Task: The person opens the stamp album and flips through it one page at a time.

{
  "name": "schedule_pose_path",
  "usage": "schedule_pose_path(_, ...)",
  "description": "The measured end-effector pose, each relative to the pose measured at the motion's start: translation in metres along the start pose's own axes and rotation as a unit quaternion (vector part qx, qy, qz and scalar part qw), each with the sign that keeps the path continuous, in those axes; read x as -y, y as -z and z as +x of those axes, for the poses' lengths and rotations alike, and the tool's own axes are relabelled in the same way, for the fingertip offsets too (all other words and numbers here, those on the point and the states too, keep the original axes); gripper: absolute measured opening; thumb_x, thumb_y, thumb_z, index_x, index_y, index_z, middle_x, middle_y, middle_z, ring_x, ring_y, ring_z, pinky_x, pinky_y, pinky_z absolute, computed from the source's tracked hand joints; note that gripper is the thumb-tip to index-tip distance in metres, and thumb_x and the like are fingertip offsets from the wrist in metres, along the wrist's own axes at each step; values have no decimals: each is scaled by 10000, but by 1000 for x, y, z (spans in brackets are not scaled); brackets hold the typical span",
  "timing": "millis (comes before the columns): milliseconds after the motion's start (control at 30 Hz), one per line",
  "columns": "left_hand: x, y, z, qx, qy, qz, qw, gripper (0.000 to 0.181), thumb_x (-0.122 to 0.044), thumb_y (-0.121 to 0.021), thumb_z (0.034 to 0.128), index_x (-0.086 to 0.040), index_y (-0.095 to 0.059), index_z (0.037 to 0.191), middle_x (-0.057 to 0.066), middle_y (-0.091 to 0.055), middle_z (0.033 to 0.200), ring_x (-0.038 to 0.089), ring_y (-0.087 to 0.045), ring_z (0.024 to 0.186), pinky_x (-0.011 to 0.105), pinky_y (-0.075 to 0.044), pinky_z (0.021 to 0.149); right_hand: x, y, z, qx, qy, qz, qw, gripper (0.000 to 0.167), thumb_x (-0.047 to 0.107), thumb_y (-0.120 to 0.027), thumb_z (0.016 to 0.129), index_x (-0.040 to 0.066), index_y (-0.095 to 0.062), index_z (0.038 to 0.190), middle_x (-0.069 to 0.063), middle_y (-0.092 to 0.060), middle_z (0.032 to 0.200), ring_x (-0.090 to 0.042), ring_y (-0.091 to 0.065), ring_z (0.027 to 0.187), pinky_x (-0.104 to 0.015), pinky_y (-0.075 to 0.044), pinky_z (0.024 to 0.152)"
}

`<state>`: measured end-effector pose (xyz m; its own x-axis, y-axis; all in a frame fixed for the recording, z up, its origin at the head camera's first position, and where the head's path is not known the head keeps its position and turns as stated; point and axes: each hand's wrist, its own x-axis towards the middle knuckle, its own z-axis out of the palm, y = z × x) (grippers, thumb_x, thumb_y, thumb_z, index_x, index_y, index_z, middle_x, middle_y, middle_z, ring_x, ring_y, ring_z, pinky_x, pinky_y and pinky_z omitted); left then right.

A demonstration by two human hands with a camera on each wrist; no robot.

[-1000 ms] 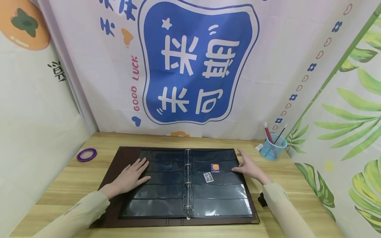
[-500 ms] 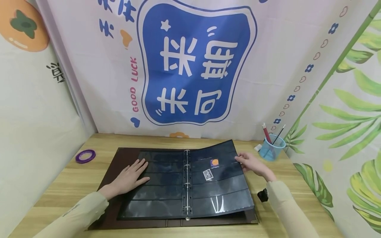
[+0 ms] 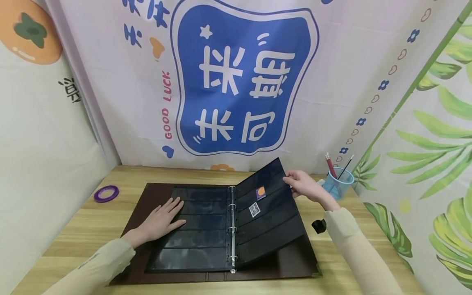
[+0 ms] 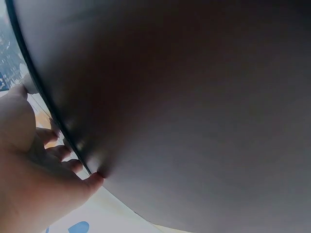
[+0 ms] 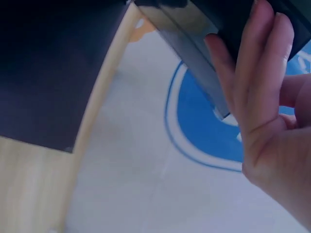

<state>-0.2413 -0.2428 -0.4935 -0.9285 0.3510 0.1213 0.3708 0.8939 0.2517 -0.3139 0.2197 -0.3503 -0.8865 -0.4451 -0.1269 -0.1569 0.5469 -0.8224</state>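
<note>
A ring-binder stamp album (image 3: 155, 190) with a dark brown cover lies open on the table. My left hand (image 3: 158, 221) rests on its left black page (image 3: 203, 221), fingers extended. In the left wrist view, that hand (image 4: 48, 189) touches a dark surface at its edge. My right hand (image 3: 307, 186) pinches the outer edge of the right-hand page (image 3: 271, 233), which tilts up from the rings (image 3: 232, 229). On this page sit an orange-and-purple stamp (image 3: 261, 192) and a tilted black-and-white stamp (image 3: 254, 209). In the right wrist view, fingers of the right hand (image 5: 265, 92) lie against the raised page.
A purple tape roll (image 3: 106, 193) lies on the wooden table (image 3: 73, 229) at left. At the back right stands a light blue mesh pen cup (image 3: 338, 186) holding pencils and a thin stick. Printed fabric (image 3: 140, 102) hangs behind the table.
The right hand has taken hold of the right page's edge and raised it up and leftward, baring brown inner cover beneath. The stamps have tilted with the page. The left hand stays in place.
</note>
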Motion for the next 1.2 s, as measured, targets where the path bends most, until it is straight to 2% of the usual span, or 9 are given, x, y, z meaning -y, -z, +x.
schedule_pose_path(233, -1, 1, -1, -26, -8, 34, 10000, 713, -481, -562, 975, -14, -423, 1495, 225, -363, 1577, 458, -314, 1463, 671, -315, 1111, 24, -2, 5, -82, 27, -624, 9980, 264, 187, -441, 1063, 29, -449, 852, 17, -373, 617, -118, -466, 522, -248, -513, 527)
schedule_pose_path(500, -1, -3, 1, -52, -49, 70, 9999, 720, -498, -554, 974, -18, -426, 1494, 226, -368, 1574, 458, -321, 1458, 672, -319, 1106, 32, 2, 2, -34, -144, -666, 9977, 232, 172, -436, 1064, 24, -450, 886, 25, -370, 602, -114, -459, 512, -248, -509, 526)
schedule_pose_path(633, 1, -3, 0, -157, -128, -1, 9998, 720, -483, -573, 965, -2, -437, 1482, 244, -379, 1561, 475, -332, 1444, 685, -322, 1091, 35, 5, 2, -90, -197, -570, 9981, 217, 184, -431, 1067, 5, -473, 952, 15, -374, 630, -117, -456, 542, -243, -520, 546)
schedule_pose_path(800, 3, -5, 0, -300, -247, 10, 9992, 718, -481, -581, 959, 12, -455, 1465, 266, -402, 1539, 494, -358, 1417, 692, -338, 1062, 38, 5, 7, 6, -111, -214, 9997, 217, 188, -412, 1071, -7, -457, 989, 5, -371, 684, -104, -442, 554, -230, -510, 540)
schedule_pose_path(967, 0, -2, -1, -132, -106, -23, 9999, 709, -474, -574, 969, 0, -440, 1480, 245, -380, 1560, 476, -332, 1444, 683, -322, 1094, 37, -1, 13, 64, -39, 80, 9999, 229, 196, -401, 1075, -18, -466, 1027, -3, -389, 723, -93, -433, 540, -218, -472, 517)
schedule_pose_path(1067, -2, 0, -2, -49, -38, -28, 10000, 707, -476, -565, 976, -9, -431, 1489, 234, -369, 1571, 466, -320, 1456, 676, -315, 1106, 34, -6, 15, 5, 52, 204, 9998, 279, 252, -399, 1081, -16, -474, 1066, -7, -380, 736, -94, -390, 537, -219, -425, 508)
schedule_pose_path(1167, -2, 2, -1, -7, -17, 20, 10000, 704, -471, -566, 976, -8, -429, 1489, 235, -367, 1572, 466, -318, 1457, 675, -318, 1106, 28, -13, 16, -44, 285, 573, 9979, 365, 327, -375, 1086, -21, -475, 1134, 1, -392, 739, -89, -371, 551, -222, -390, 516)
schedule_pose_path(1200, -2, 3, -1, 4, -17, 28, 10000, 705, -470, -569, 975, -6, -432, 1487, 237, -368, 1570, 467, -319, 1456, 676, -319, 1105, 25, -16, 16, -47, 385, 718, 9967, 398, 351, -362, 1087, -24, -472, 1166, 13, -431, 755, -78, -408, 569, -222, -409, 531)
